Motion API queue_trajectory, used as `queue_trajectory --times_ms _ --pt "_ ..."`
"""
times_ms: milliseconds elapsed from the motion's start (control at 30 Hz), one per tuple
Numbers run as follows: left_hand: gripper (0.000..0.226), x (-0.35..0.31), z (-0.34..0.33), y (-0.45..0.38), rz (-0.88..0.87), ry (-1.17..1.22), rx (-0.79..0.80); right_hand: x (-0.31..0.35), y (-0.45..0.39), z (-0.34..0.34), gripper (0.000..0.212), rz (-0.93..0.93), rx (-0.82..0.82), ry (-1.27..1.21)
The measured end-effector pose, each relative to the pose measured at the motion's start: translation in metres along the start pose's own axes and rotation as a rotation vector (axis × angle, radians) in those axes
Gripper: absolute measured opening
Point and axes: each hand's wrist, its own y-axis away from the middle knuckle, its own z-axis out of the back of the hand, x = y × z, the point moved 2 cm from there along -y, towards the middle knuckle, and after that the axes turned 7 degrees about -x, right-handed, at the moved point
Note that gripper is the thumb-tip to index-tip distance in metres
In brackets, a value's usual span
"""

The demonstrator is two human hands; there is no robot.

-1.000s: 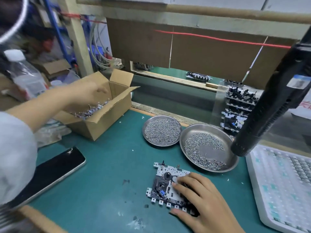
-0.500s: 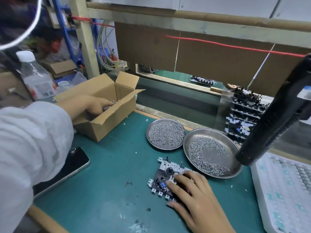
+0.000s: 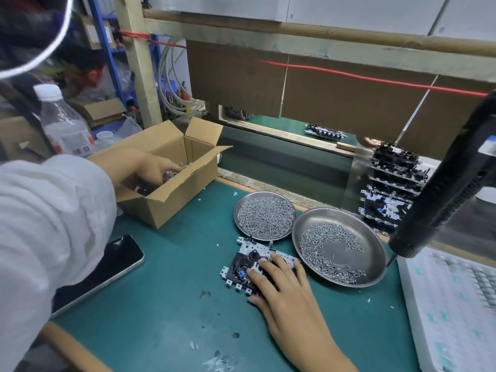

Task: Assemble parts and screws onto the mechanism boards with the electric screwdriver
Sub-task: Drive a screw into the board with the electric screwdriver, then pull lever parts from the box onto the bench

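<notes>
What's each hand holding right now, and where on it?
Right hand presses flat fingers on the mechanism board's top. Left hand reaches into the cardboard box; its grasp cannot be told.

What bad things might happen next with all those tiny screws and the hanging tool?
1. The right hand rests on the mechanism board right beside the large screw dish; a nudge might tip it and scatter screws.
2. The electric screwdriver hangs over that dish's edge; a swing might knock it.
3. The left hand digs in the cardboard box; the reaching arm is over the phone and might bump it.
</notes>
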Motion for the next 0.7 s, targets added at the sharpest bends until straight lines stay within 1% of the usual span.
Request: queue_trajectory --times_ms 233,300,400,500,600,700 --pt "0.06 0.005 0.001 0.0 -0.048 0.063 0.015 0.0 0.003 -0.007 0.041 -0.025 0.001 -0.038" --pt "0.054 0.007 0.003 0.0 -0.065 0.064 -0.022 0.0 0.004 -0.007 0.041 -0.026 -0.003 -0.042" --pt "0.038 0.006 0.008 0.003 -0.115 0.014 -0.097 -0.001 0.004 -0.006 0.041 -0.027 -0.009 -0.05" --pt "0.035 0.006 0.012 0.005 -0.124 0.005 -0.115 -0.001 0.004 -0.004 0.041 -0.025 -0.01 -0.05" --pt "0.036 0.006 0.02 0.01 -0.109 -0.069 -0.161 -0.001 0.004 -0.004 0.042 -0.025 -0.02 -0.071" --pt "0.032 0.003 0.032 0.018 -0.095 -0.02 -0.197 -0.002 0.004 -0.003 0.043 -0.025 -0.023 -0.072"
